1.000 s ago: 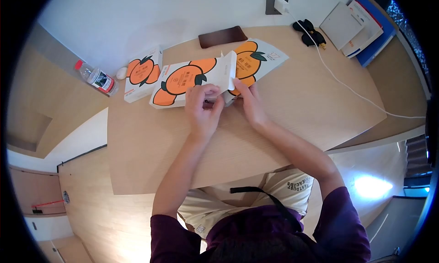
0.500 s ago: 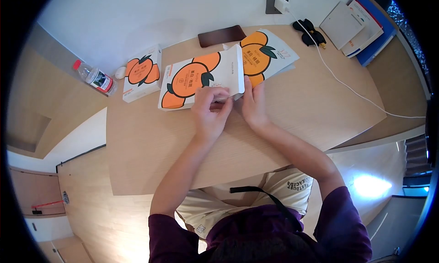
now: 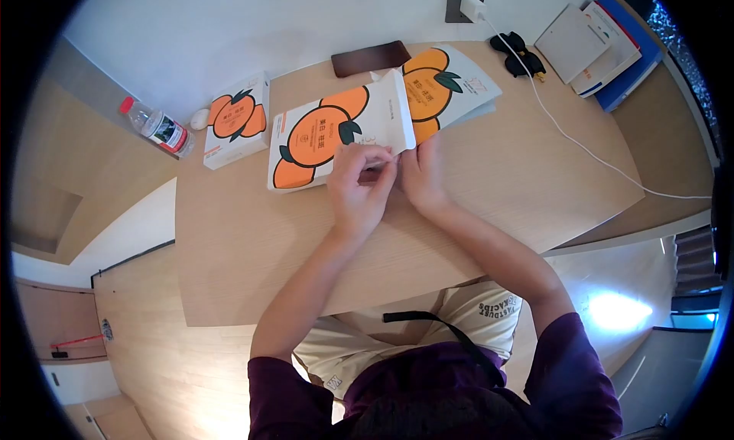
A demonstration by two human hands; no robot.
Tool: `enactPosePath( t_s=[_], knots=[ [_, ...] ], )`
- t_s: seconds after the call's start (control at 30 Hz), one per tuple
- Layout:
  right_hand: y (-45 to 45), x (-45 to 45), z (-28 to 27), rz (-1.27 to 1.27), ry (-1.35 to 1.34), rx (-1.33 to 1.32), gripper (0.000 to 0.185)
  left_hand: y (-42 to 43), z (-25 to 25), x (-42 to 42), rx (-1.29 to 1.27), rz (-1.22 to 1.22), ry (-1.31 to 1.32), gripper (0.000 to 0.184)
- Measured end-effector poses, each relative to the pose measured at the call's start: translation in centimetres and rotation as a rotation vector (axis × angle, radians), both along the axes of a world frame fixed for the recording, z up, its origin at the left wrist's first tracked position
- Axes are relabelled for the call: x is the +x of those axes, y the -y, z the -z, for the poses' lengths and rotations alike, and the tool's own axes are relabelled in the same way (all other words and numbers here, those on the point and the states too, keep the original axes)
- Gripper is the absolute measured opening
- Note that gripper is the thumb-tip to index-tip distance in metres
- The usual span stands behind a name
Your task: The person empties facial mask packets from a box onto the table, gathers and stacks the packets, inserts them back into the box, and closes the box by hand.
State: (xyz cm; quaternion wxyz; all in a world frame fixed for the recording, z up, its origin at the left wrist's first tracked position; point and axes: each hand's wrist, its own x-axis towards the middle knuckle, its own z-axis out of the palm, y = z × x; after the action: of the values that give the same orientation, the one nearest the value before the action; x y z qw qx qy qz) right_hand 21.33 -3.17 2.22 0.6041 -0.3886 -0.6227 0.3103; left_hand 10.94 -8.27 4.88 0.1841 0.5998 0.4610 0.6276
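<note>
A white cardboard box (image 3: 317, 138) printed with oranges lies on the desk, its end flap at the right standing out. My left hand (image 3: 359, 184) is closed at the box's near right corner, thumb and fingertips pinching its edge. Against the same end, just under the flap, is my right hand (image 3: 423, 180); its fingertips are partly hidden by the box and appear to grip it. Flat packets (image 3: 451, 92) with a matching orange print lie just beyond the flap, above my right hand.
A second orange-printed box (image 3: 237, 119) and a red-capped water bottle (image 3: 162, 130) are at the left. A dark phone-like slab (image 3: 371, 58) lies by the wall. Sunglasses (image 3: 518, 55), a white charging cable (image 3: 566, 126) and books (image 3: 600, 46) are at the right.
The box has shifted slightly right and toward me. My right hand's fingers have slid lower, behind the flap, while my left hand keeps its pinch at the corner.
</note>
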Motion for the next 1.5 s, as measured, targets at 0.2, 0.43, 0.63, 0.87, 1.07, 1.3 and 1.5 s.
enactPosePath(
  t_s=[0.2, 0.43, 0.63, 0.87, 1.07, 1.3, 1.5],
  knots=[
    [-0.3, 0.8, -1.5, -0.147, 0.133, 0.09, 0.035, 0.0, -0.5, 0.0, 0.029, 0.06, 0.168, 0.013],
    [0.2, 1.8, -4.5, -0.156, 0.392, 0.356, 0.065, 0.5, -4.1, -3.7, -0.059, 0.147, 0.352, 0.018],
    [-1.3, 2.4, -3.5, 0.017, 0.371, 0.566, 0.071, 0.8, -5.1, -6.8, 0.042, 0.501, 0.639, 0.021],
    [0.6, 2.8, -5.5, 0.027, 0.225, 0.804, 0.067, 1.3, -5.4, -7.2, 0.039, 0.778, 0.932, 0.028],
    [1.4, 3.7, -5.4, 0.066, 0.303, 0.721, 0.061, 1.9, -5.4, -6.8, -0.019, 0.736, 0.997, 0.036],
    [0.8, 3.5, -8.8, 0.112, 0.426, 0.641, 0.053, 0.4, -5.4, -7.0, 0.016, 0.692, 1.151, 0.03],
    [0.0, 2.9, -7.8, 0.067, 0.33, 0.602, 0.052, 0.3, -6.0, -6.4, 0.043, 0.402, 0.795, 0.037]
  ],
)
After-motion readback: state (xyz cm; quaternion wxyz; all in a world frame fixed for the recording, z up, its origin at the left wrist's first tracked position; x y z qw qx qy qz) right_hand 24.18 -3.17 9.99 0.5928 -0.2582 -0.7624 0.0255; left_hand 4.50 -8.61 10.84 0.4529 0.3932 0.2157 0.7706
